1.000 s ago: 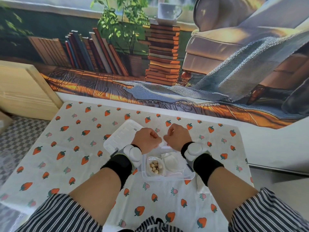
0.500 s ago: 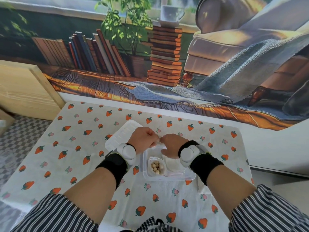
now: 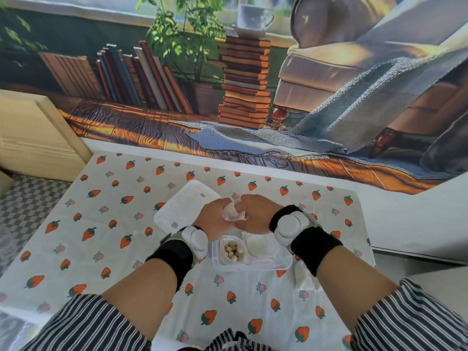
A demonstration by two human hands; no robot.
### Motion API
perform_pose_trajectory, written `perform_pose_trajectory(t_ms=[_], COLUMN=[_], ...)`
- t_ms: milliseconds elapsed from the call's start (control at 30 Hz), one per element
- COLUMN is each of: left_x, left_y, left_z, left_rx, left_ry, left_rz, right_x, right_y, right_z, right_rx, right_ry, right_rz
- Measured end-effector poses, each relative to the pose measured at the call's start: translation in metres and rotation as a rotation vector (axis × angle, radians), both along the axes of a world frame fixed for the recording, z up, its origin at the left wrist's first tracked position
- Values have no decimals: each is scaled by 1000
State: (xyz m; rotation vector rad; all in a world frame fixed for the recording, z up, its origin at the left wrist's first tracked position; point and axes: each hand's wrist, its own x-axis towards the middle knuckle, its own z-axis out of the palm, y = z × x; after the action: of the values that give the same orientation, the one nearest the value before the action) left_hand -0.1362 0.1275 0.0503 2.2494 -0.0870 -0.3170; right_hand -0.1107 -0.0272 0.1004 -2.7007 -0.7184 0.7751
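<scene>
**Step in hand: working the white wrapper open over the box**

1. Hand state. The left hand (image 3: 215, 217) and the right hand (image 3: 255, 216) meet knuckle to knuckle above the tabletop (image 3: 114, 224). Both have their fingers curled, and between them they pinch the white wrapper (image 3: 234, 214). It is a thin, crumpled sheet. Whether it is paper or film cannot be told, and the fingertips are mostly hidden behind it.

2. Position. The wrapper is held clear of the tabletop, just past the far rim of the clear box (image 3: 286, 265). From the hands the box lies at 6 o'clock.

3. Box contents. A pouch of small beige balls (image 3: 233, 250) occupies the left half. White pads (image 3: 255, 243) lie at 3 o'clock from the balls.

4. Surroundings. The lid (image 3: 182, 207) rests flat at 10 o'clock from the box, touching the left hand's side of it. A loose white piece (image 3: 304, 277) lies at 4 o'clock from the box, just beside its wall.

5. Recommended technique (judgement):
   - Grip close to the edge being parted, with one hand anchoring and the other pulling.
   - Pull outward toward 9 and 3 o'clock, slowly, since thin sheet probably tears unevenly.
   - Bring the work over the box opening so that anything released drops inside.
   - Keep the wrists above the rim, because the light box may slide on the cloth.
</scene>
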Motion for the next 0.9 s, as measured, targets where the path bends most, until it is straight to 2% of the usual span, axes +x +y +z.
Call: perform_pose_trajectory(t_ms=[167, 267, 333, 900], left_x=[-5, -8, -11, -30], left_y=[1, 1, 1, 4], left_z=[-4, -1, 2, -18], left_rx=[-58, -255, -315, -331], left_ry=[23, 72, 73, 73], left_rz=[3, 55, 95, 107], right_x=[-5, -8, -7, -17], right_y=[-8, -13, -17, -6], right_z=[13, 24, 26, 5], right_rx=[144, 217, 275, 326], right_ry=[37, 3, -35, -42], right_rz=[54, 24, -33, -69])
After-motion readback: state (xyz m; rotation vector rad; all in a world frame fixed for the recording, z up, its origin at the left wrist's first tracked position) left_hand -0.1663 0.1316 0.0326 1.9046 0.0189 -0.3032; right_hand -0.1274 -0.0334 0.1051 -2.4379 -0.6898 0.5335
